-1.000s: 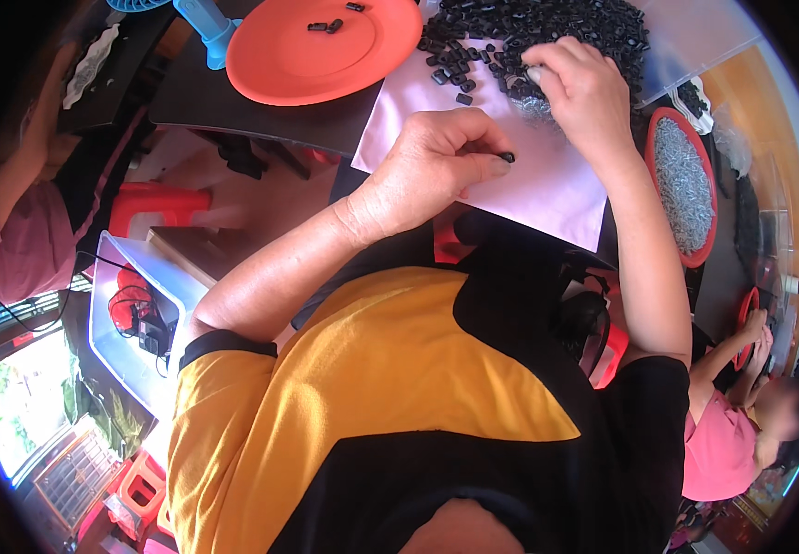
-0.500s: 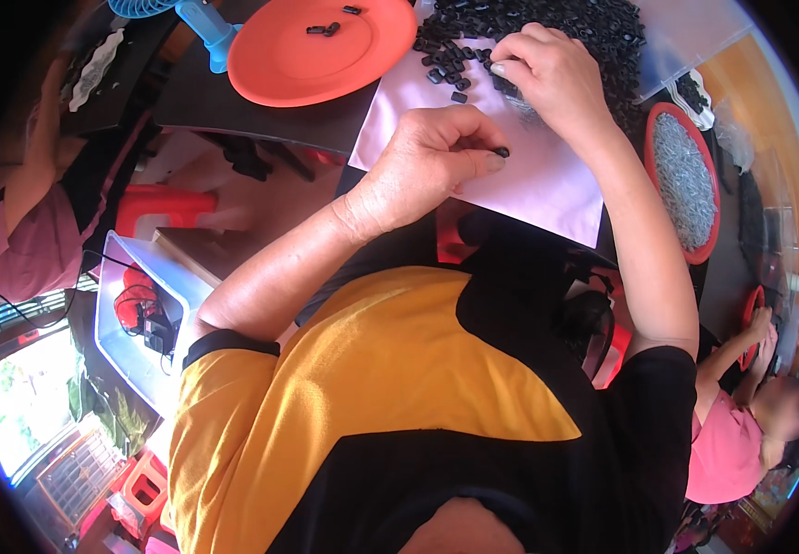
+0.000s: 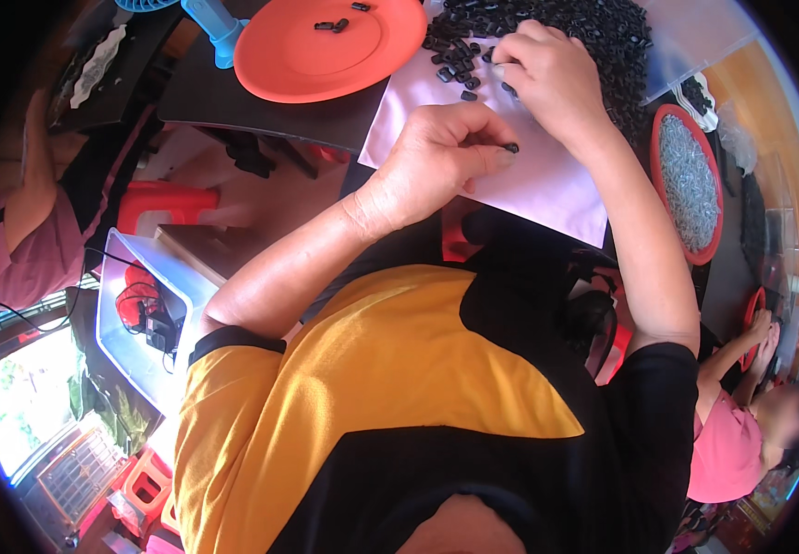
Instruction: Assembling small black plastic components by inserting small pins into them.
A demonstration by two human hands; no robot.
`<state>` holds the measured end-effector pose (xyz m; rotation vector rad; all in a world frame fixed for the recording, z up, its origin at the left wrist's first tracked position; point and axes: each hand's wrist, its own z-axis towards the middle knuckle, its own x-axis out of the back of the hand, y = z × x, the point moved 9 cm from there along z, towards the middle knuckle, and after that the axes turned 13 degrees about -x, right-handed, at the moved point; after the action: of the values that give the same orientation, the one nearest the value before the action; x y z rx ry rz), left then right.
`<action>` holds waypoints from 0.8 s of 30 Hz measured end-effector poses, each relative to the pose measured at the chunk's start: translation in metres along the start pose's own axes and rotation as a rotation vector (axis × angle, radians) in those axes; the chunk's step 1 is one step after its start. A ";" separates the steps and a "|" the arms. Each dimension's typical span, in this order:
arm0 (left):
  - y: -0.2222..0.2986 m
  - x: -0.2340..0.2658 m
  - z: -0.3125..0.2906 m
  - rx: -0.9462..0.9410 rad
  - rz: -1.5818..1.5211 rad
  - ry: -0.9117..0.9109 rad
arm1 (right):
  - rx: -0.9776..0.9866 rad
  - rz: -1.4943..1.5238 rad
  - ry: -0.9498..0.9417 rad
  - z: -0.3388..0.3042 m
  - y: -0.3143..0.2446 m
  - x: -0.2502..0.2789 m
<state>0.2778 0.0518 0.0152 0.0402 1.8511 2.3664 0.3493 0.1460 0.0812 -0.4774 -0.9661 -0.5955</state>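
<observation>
My left hand [image 3: 446, 157] is closed in a pinch over the pale pink cloth [image 3: 547, 198], gripping a small black plastic piece [image 3: 511, 148] between thumb and forefinger. Farther up, my right hand [image 3: 552, 78] is curled with its fingertips drawn together at the near edge of a large heap of similar black pieces [image 3: 593, 37]. Whatever lies between those fingertips is too small and hidden to make out. One loose black piece shows just below them. A few strays [image 3: 469, 95] lie on the cloth left of that hand.
An orange-red plate [image 3: 326, 74] with a few black pieces stands at the upper left, beside a blue fan [image 3: 219, 32]. On the right are a red basin [image 3: 715, 217] of thin silvery metal parts and a clear plastic sheet or box [image 3: 695, 46]. Other people sit at both sides.
The view has shifted slightly, moving the plate and cloth a little rightward. My left hand keeps its pinch on the black piece; the right fingers have shifted slightly at the heap's edge.
</observation>
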 end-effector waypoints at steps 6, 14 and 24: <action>-0.006 0.017 0.002 -0.033 -0.186 0.195 | 0.025 -0.147 0.066 -0.051 -0.018 0.036; -0.004 0.016 0.006 -0.047 -0.202 0.238 | 0.041 -0.198 0.062 -0.089 -0.037 0.031; -0.006 0.014 0.005 -0.062 -0.059 0.202 | -0.283 -0.083 -0.056 -0.074 -0.007 0.020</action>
<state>0.2652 0.0596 0.0101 -0.2650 1.8311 2.4656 0.3985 0.0902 0.0627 -0.7110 -0.9621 -0.8027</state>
